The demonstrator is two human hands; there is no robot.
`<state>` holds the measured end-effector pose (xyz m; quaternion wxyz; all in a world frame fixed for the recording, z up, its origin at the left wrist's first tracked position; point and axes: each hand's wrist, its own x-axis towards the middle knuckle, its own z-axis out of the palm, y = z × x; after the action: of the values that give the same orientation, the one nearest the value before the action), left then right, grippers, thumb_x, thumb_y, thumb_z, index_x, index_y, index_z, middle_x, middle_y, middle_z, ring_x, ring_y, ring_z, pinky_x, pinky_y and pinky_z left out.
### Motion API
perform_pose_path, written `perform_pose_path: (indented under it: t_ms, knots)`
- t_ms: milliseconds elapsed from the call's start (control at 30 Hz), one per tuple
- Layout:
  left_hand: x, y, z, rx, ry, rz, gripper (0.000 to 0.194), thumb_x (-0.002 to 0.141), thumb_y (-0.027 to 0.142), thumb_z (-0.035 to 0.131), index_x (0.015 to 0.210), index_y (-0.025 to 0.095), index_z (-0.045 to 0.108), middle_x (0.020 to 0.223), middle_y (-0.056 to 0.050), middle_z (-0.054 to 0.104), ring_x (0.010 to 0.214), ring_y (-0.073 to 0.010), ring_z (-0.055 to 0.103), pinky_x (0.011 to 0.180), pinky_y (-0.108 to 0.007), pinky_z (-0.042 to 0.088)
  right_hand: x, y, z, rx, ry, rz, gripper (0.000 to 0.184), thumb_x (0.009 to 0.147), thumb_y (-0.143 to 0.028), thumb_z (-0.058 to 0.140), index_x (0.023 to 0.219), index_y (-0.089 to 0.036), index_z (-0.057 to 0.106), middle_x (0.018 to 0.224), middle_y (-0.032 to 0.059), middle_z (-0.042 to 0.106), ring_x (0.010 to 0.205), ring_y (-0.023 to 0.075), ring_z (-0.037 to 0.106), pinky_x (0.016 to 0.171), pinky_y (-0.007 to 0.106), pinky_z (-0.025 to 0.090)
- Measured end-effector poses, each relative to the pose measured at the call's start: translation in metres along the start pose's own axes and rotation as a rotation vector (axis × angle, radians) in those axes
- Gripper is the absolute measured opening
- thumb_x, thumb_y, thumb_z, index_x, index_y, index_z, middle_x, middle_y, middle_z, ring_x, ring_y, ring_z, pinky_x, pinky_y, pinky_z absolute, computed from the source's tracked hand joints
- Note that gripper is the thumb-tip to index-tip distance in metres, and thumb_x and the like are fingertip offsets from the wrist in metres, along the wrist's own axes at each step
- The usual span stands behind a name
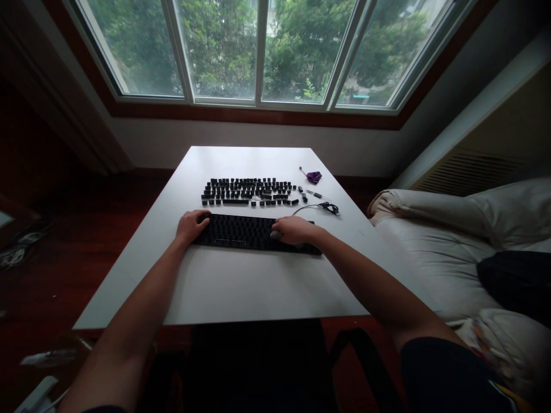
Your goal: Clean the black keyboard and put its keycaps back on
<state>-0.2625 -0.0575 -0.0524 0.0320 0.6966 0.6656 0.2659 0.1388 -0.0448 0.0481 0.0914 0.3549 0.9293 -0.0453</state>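
A black keyboard base (241,230) with its keycaps off lies across the white table. My left hand (192,225) is closed on its left end, with thumb and fingers at the edge. Over the right part of the base, my right hand (296,230) is closed around a small grey rounded object (276,234); its kind is too small to tell. Behind the base, loose black keycaps (247,189) lie in rows, the long spacebar (236,201) in the front row. A black cable (329,207) is bundled at the right.
A purple cloth (314,177) and a thin tool with a dark handle (314,194) lie at the table's (224,292) back right. A light sofa (430,246) stands to the right. Windows (258,51) are beyond the table. A black chair armrest (361,355) is below its front edge.
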Motion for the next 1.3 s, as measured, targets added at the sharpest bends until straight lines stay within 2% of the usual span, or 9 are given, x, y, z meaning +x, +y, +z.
perform_pose_path:
  t_ms: [100, 233, 400, 567, 667, 767, 867, 1133, 1300]
  knots:
    - [0.000, 0.001, -0.001, -0.011, 0.004, 0.001, 0.034, 0.089, 0.038, 0.058, 0.120, 0.031, 0.071, 0.122, -0.002, 0.071, 0.109, -0.0275, 0.061, 0.101, -0.041, 0.046, -0.012, -0.002, 0.001, 0.057, 0.054, -0.053, 0.022, 0.087, -0.026, 0.063, 0.106, -0.026, 0.073, 0.107, 0.0070, 0.069, 0.094, 0.0223, 0.065, 0.068, 0.026, 0.040]
    - [-0.002, 0.000, -0.002, -0.038, 0.002, 0.008, 0.034, 0.088, 0.036, 0.058, 0.119, 0.029, 0.071, 0.123, -0.003, 0.071, 0.109, -0.0266, 0.061, 0.100, -0.040, 0.047, -0.029, 0.015, 0.006, 0.094, 0.174, 0.018, 0.032, 0.089, -0.023, 0.062, 0.119, -0.029, 0.071, 0.109, 0.0059, 0.066, 0.093, 0.0199, 0.062, 0.070, 0.025, 0.039]
    - [-0.002, -0.001, -0.001, -0.042, 0.021, -0.003, 0.034, 0.087, 0.035, 0.058, 0.118, 0.028, 0.070, 0.121, -0.004, 0.071, 0.106, -0.0257, 0.062, 0.098, -0.038, 0.048, -0.059, 0.060, 0.020, 0.012, 0.156, 0.113, 0.037, 0.085, -0.011, 0.062, 0.113, -0.030, 0.075, 0.104, 0.0077, 0.063, 0.101, 0.0223, 0.057, 0.074, 0.026, 0.038]
    - [-0.002, -0.001, 0.000, -0.029, 0.018, -0.005, 0.034, 0.087, 0.035, 0.058, 0.118, 0.028, 0.070, 0.120, -0.003, 0.071, 0.106, -0.0261, 0.062, 0.098, -0.039, 0.048, -0.085, 0.095, 0.022, 0.030, 0.090, 0.281, 0.037, 0.083, -0.010, 0.062, 0.110, -0.030, 0.077, 0.098, 0.0066, 0.063, 0.092, 0.0211, 0.058, 0.068, 0.027, 0.038]
    - [-0.003, 0.000, -0.001, -0.015, 0.018, -0.001, 0.034, 0.087, 0.036, 0.057, 0.118, 0.028, 0.070, 0.119, -0.004, 0.071, 0.106, -0.0264, 0.062, 0.098, -0.039, 0.048, -0.082, 0.088, 0.018, 0.000, 0.151, 0.317, 0.037, 0.082, -0.009, 0.061, 0.110, -0.029, 0.076, 0.100, 0.0076, 0.063, 0.096, 0.0232, 0.057, 0.068, 0.028, 0.038]
    - [-0.002, 0.002, -0.002, -0.008, 0.014, 0.000, 0.034, 0.088, 0.036, 0.057, 0.118, 0.028, 0.070, 0.119, -0.004, 0.071, 0.106, -0.0264, 0.062, 0.097, -0.039, 0.048, -0.070, 0.064, 0.017, 0.041, 0.254, 0.246, 0.042, 0.083, -0.010, 0.061, 0.119, -0.029, 0.073, 0.106, 0.0078, 0.063, 0.101, 0.0233, 0.057, 0.074, 0.027, 0.040]
    - [-0.002, 0.003, -0.003, -0.017, 0.010, -0.009, 0.035, 0.088, 0.036, 0.057, 0.119, 0.029, 0.070, 0.120, -0.004, 0.071, 0.106, -0.0265, 0.062, 0.096, -0.039, 0.048, -0.062, 0.050, 0.021, 0.100, 0.225, 0.174, 0.042, 0.085, -0.011, 0.059, 0.120, -0.029, 0.072, 0.108, 0.0072, 0.063, 0.100, 0.0216, 0.059, 0.074, 0.026, 0.040]
    - [-0.003, 0.003, -0.003, -0.034, 0.018, -0.014, 0.034, 0.087, 0.035, 0.058, 0.118, 0.029, 0.070, 0.119, -0.004, 0.071, 0.105, -0.0266, 0.062, 0.095, -0.039, 0.049, -0.086, 0.107, 0.027, 0.111, 0.047, 0.337, 0.042, 0.078, -0.010, 0.060, 0.112, -0.028, 0.076, 0.098, 0.0069, 0.068, 0.091, 0.0225, 0.063, 0.074, 0.028, 0.043]
    - [-0.003, 0.003, -0.002, -0.030, 0.020, -0.014, 0.034, 0.087, 0.035, 0.059, 0.118, 0.028, 0.070, 0.119, -0.004, 0.071, 0.106, -0.0268, 0.062, 0.097, -0.039, 0.048, -0.092, 0.107, 0.023, 0.314, 0.171, 0.332, 0.033, 0.081, -0.020, 0.065, 0.113, -0.023, 0.073, 0.109, 0.0078, 0.071, 0.099, 0.0249, 0.065, 0.085, 0.032, 0.048]
